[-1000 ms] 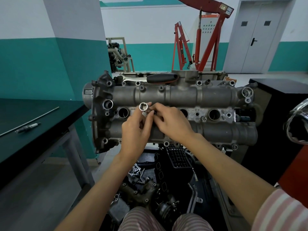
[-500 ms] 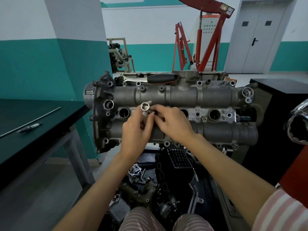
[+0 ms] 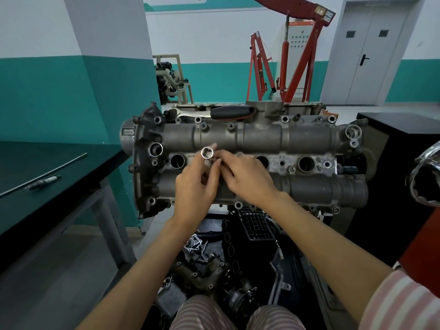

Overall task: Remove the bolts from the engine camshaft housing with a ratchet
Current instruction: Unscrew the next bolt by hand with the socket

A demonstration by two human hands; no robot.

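The camshaft housing (image 3: pixel 262 136) fills the middle of the frame, a grey cast block whose long axis runs left to right, with its timing end at the left and round plug wells in a row along its centre. A green-topped workbench (image 3: pixel 59 167) takes the left side of the frame, and a red engine hoist (image 3: pixel 295 67) stands in the upper centre beyond the engine. Below the housing, at the lower centre, lies a heap of dark engine parts (image 3: pixel 226 253).

The ratchet (image 3: pixel 214 113) lies along the housing's far edge, in the upper centre, its long axis also left to right: the black grip points right and the chrome head points left. No hand touches it.

On the workbench, at the left edge, a thin rod (image 3: pixel 47 173) runs diagonally, with a spark plug (image 3: pixel 44 186) just beside it.

The left hand (image 3: pixel 195 191) reaches up from the lower centre; its thumb and fingers are curled narrowly and pinch a chrome socket (image 3: pixel 207 153), whose open end faces the camera and tilts slightly upward. The right hand (image 3: pixel 247 177) comes in from the lower right, fingers bent and closed together at the socket's lower end, touching the left hand's fingertips. What the right fingers grip there is hidden.
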